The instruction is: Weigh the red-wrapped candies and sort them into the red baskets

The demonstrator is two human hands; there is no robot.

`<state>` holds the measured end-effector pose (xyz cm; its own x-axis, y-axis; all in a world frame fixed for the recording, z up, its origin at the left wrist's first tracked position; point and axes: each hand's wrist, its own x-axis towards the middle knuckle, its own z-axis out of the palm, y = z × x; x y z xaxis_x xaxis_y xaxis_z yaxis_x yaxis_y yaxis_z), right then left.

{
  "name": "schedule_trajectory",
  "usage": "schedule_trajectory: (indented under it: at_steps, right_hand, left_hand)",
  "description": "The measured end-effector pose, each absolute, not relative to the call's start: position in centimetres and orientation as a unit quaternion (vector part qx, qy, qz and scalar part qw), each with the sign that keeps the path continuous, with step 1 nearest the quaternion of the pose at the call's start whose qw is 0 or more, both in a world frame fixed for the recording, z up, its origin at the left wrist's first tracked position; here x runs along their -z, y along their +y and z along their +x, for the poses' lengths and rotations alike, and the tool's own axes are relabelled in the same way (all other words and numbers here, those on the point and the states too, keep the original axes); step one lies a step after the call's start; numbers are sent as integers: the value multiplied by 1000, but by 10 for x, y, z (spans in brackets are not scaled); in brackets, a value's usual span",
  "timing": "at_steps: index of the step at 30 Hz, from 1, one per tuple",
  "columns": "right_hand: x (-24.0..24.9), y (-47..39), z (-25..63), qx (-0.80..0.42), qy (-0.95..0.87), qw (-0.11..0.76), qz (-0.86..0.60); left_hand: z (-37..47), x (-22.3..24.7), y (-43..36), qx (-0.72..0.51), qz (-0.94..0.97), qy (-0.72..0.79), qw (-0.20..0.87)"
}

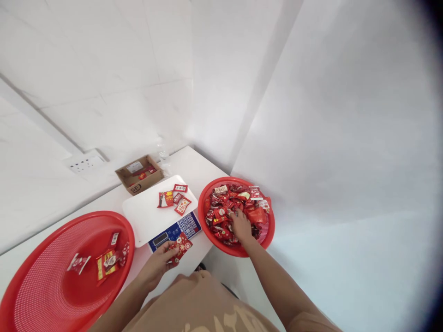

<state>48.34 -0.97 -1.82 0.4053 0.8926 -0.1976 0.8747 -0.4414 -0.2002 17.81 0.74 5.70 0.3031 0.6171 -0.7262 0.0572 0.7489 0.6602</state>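
My left hand [162, 260] is closed on a red patterned candy packet [182, 246], held low in front of the scale's keypad. My right hand [241, 225] reaches down into the right red basket [208, 186], touching the heap of small red wrapped candies [221, 212]; its fingertips are partly lost among the wrappers. Between the baskets stands a digital scale [159, 239] with a white tray [143, 216]. Several red candy packets [182, 206] lie on the tray's right side.
A larger red basket [38, 235] at the left holds several packets [107, 263]. Behind the scale, a cardboard box [148, 183] with red items stands near the wall and a clear plastic bottle [162, 151]. A wall socket [86, 161] is at the left, and a white wall rises beyond the right basket.
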Motion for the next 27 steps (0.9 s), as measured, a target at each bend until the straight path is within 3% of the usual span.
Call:
schedule_trajectory:
  at_steps: [5, 9, 13, 20, 27]
  right_hand:
    - [5, 1, 489, -156, -486, 225, -830]
    - [-16, 23, 456, -284, -466, 379, -747]
    - [-29, 53, 392, -442, -511, 349, -649]
    - [-42, 75, 339, -449, -565, 368, -587]
    - [-42, 8, 339, -658, -523, 237, -487]
  left_hand:
    - [173, -52, 5, -197, 298, 559, 749]
    - [171, -50, 2, -205, 295, 567, 741]
    - [171, -52, 0, -215, 294, 560, 745]
    - [162, -55, -4, -234, 279, 573, 734]
    - [171, -55, -6, -265, 399, 554, 681]
